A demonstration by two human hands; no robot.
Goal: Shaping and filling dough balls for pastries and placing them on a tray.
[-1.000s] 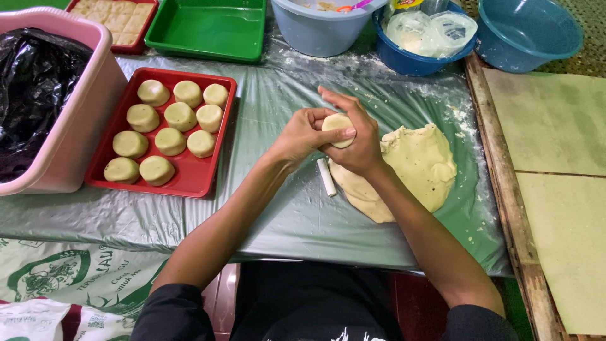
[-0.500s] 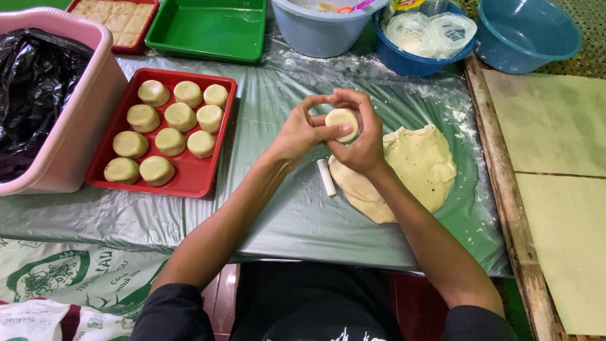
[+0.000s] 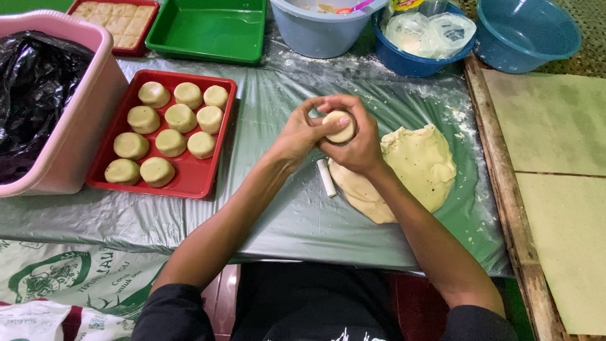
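— What changed since the frame before?

— Both hands have turned the dough puck [image 3: 339, 126] slightly: its pale flat face now tilts more toward the camera, and the hands sit at about the same spot above the sheet.

— Describe the surface, left to right.

— At nine o'clock a pink tub [image 3: 82, 126] lined with a black bag [image 3: 35, 95] rests on the grey-green plastic sheet [image 3: 271, 215]. Just beside it, a red tray [image 3: 189, 180] holds ten shaped pucks in rows. At eleven o'clock a second red tray [image 3: 79, 7] of flat squares, then a green tray [image 3: 211, 31]. At twelve, a grey bucket [image 3: 315, 35]; at one, a blue bowl [image 3: 410, 63] of plastic bags; at two, a teal basin [image 3: 527, 35].

— And the hands?

— The left hand [image 3: 300, 136] and right hand [image 3: 360, 148] meet at centre, fingers curled closed around the puck, thumbs pressing its rim. Under the right forearm, at three o'clock, lies a slab of dough [image 3: 423, 167]. A small white stick [image 3: 326, 178] lies between the wrists, touching the sheet.

— Edges and open room?

— The sheet's near edge runs across at six o'clock, bare plastic between it and the hands. A wooden rail [image 3: 499, 170] bounds the right side, flour scattered near it; beyond lie pale green boards [image 3: 555, 120].
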